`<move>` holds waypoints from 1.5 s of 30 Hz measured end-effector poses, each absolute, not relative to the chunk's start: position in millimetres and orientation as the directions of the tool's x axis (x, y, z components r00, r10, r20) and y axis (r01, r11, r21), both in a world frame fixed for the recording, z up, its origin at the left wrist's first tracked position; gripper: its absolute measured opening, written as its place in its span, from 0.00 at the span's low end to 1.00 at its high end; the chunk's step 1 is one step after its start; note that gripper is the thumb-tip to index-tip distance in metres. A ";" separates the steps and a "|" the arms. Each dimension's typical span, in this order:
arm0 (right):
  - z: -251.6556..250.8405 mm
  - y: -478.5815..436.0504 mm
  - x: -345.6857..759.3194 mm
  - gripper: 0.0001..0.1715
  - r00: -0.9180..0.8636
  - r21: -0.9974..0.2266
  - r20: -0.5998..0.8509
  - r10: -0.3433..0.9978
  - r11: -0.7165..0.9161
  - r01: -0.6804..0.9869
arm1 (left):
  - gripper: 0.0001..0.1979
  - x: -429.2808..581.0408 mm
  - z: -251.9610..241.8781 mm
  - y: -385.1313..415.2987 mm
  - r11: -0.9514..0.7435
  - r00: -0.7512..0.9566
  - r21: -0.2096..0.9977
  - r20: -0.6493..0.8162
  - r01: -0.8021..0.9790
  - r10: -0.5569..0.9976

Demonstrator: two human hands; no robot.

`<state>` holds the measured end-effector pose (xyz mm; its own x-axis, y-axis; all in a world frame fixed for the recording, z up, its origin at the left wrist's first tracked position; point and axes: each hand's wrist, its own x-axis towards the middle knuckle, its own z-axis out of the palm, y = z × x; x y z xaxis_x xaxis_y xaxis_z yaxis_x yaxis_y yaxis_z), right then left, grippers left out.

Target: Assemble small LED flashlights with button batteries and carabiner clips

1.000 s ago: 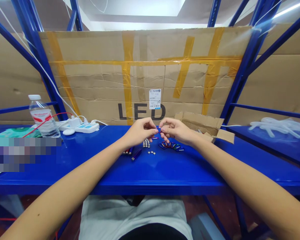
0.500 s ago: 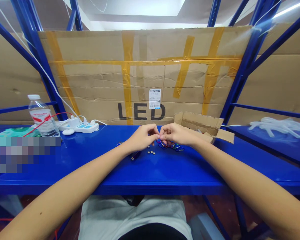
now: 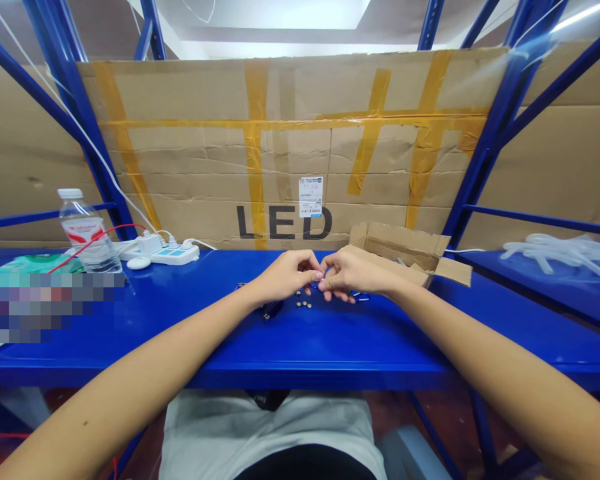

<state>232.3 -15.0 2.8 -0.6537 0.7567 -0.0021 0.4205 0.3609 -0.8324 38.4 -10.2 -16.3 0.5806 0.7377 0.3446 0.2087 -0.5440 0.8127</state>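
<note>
My left hand (image 3: pixel 285 277) and my right hand (image 3: pixel 353 273) meet fingertip to fingertip low over the blue shelf top (image 3: pixel 300 333). Both pinch a tiny part between them that is too small to name. Just below the fingers lie three small silver button cells (image 3: pixel 304 305). A dark purple pen-like tube (image 3: pixel 271 309) lies under my left wrist. Small coloured clips (image 3: pixel 360 297) peek out beneath my right hand, mostly hidden.
An open cardboard box (image 3: pixel 405 250) stands right behind my right hand. At the left are a water bottle (image 3: pixel 87 233), a white power strip (image 3: pixel 163 253) and a white mouse (image 3: pixel 139 263). Clear tubing (image 3: pixel 563 253) lies far right. A taped cardboard wall (image 3: pixel 290 147) closes the back.
Both hands have sunk from above the parts down close to the shelf top, covering the stack of cells and most of the clips. They stay joined at the fingertips.
</note>
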 end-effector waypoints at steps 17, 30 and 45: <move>-4.7 -2.7 239.0 0.19 -0.660 -0.889 0.120 0.741 0.376 0.261 | 0.06 41.3 -18.7 -13.1 -0.616 0.480 0.745 0.455 0.257 0.750; -8.8 -7.3 227.2 0.17 -0.554 -0.855 0.281 0.784 0.467 0.227 | 0.04 51.4 -22.8 -6.8 -0.638 0.267 0.731 0.582 0.241 0.768; -2.2 -9.1 244.2 0.16 -0.668 -0.530 -0.288 0.686 0.467 0.708 | 0.08 24.2 -8.1 0.6 -0.624 0.388 0.637 0.489 0.452 0.781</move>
<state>244.2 -9.1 -2.2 -0.6681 0.6860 -0.2881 0.7079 0.4667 -0.5302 24.2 0.6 -8.1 0.3884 0.7807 0.4895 0.4520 -0.6243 0.6371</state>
